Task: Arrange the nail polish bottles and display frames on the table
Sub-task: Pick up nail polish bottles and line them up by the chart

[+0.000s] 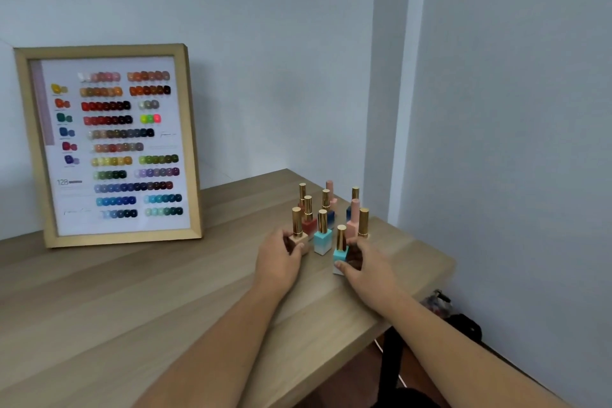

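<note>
Several nail polish bottles with gold caps stand clustered near the right end of the wooden table (165, 291). My left hand (278, 262) grips a peach bottle (297, 228) at the cluster's front left. My right hand (362, 263) holds a light blue bottle (340, 247) at the front. Between them stands another light blue bottle (323, 235). Behind are a red bottle (308, 217), a dark blue one (328, 209) and pink ones (353, 220). A wood display frame (109, 146) with a colour swatch chart leans against the wall at the left.
The table's right edge (443, 275) lies close to my right hand, beside a grey wall corner (397, 109). Below that edge, a dark bag and small items (457, 318) sit on the floor. Bare tabletop stretches in front of the frame.
</note>
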Demonstrator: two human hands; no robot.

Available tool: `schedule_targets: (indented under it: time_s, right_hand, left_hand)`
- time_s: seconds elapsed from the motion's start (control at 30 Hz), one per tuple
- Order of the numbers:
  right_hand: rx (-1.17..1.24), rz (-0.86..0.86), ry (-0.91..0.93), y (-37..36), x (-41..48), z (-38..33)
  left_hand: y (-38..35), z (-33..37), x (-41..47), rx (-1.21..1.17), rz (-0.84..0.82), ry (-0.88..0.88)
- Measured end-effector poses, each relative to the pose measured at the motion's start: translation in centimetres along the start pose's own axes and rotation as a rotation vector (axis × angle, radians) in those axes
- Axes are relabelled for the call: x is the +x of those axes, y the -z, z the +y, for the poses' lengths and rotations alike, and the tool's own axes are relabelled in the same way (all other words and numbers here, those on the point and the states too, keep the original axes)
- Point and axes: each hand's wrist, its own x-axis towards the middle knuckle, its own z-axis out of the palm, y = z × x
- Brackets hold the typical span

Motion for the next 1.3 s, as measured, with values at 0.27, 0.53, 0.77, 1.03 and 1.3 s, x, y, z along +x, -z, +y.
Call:
schedule_targets:
  time_s: [0.27,0.53,0.77,1.03,1.3]
  right_hand:
    - [0.026,0.005,0.006,-0.1,0.2,-0.2]
    - [0.059,0.274,0.163,0.6,-1.3,-1.1]
    - [0.101,0.356,0.432,-0.1,-1.0,-7.2]
    - [0.185,0.165,0.504,-5.3,1.8,-12.9]
    - [0.311,0.003,0.413,-10.2,10.0,-17.9]
  left_hand:
    - [-0.2,0.2,0.1,0.032,-0.02,0.012]
    - [1.0,0.0,-0.5,-0.02,0.04,0.018]
    - [5.5,-0.7,0.2,0.005,0.149,-0.014]
    - [14.0,-3.5,1.5,0.04,0.3,-0.033]
    - [23.2,-8.6,5.8,0.133,0.433,0.058]
